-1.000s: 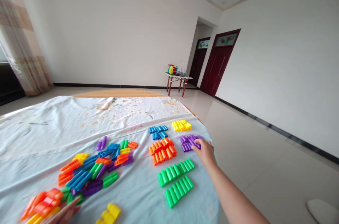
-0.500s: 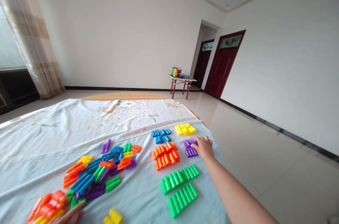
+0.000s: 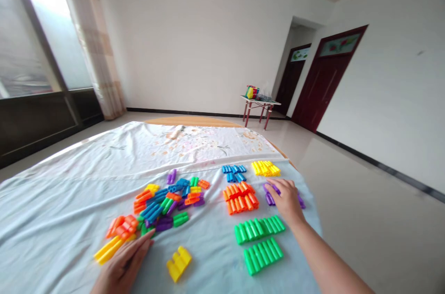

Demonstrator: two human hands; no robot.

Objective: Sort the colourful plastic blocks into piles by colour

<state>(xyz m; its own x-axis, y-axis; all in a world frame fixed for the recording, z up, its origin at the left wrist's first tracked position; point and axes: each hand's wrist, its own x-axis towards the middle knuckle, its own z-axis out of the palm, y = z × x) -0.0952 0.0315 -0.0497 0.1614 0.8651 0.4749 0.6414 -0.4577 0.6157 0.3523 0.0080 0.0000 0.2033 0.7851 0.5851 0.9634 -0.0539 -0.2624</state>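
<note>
My right hand (image 3: 285, 195) reaches over the purple tubes (image 3: 270, 196) at the right of the table, its fingers bent onto them; whether it grips one is hidden. More purple shows at the far side of that hand. My left hand (image 3: 130, 257) rests at the lower left, fingers extended together beside a mixed pile of coloured tubes (image 3: 156, 208). Yellow tubes (image 3: 110, 250) lie just behind its fingers. Right of the left hand is a small yellow group (image 3: 179, 264). Sorted rows of green (image 3: 263, 255), orange (image 3: 241, 198), blue (image 3: 234, 173) and yellow tubes (image 3: 266, 168) lie near my right hand.
A light cloth (image 3: 208, 233) covers the table, with a floral cloth (image 3: 194, 141) on its far part. Beyond stands a small table (image 3: 260, 100) holding a colourful bag (image 3: 252, 92). A curtain and window are at the left, dark red doors at the right.
The view has shifted left, so the table contents appear farther right. More of my left hand shows. My right hand now covers the middle of the purple tubes, with purple visible on both sides.
</note>
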